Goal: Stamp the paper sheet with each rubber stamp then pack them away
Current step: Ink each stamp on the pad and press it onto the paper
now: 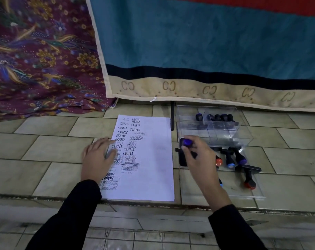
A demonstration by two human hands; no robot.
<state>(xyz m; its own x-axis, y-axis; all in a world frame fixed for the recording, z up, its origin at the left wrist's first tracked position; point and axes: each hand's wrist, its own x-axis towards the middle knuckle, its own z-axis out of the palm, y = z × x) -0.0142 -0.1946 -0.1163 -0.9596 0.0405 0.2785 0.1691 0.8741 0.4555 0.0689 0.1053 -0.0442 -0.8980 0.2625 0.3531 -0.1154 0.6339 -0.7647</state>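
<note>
Black sleeves [77,210] reach forward over the tiled floor [45,147], the left hand [99,157] spread flat on the left edge of the stamped paper sheet [149,159]. Right hand [198,157] — fingers pinching a blue-capped rubber stamp [187,143] — hovers over a black ink pad [182,157]; beyond and right of it, a clear plastic organizer [216,123] holds stamps, with more stamps [239,159] lying on a clear tray.
</note>
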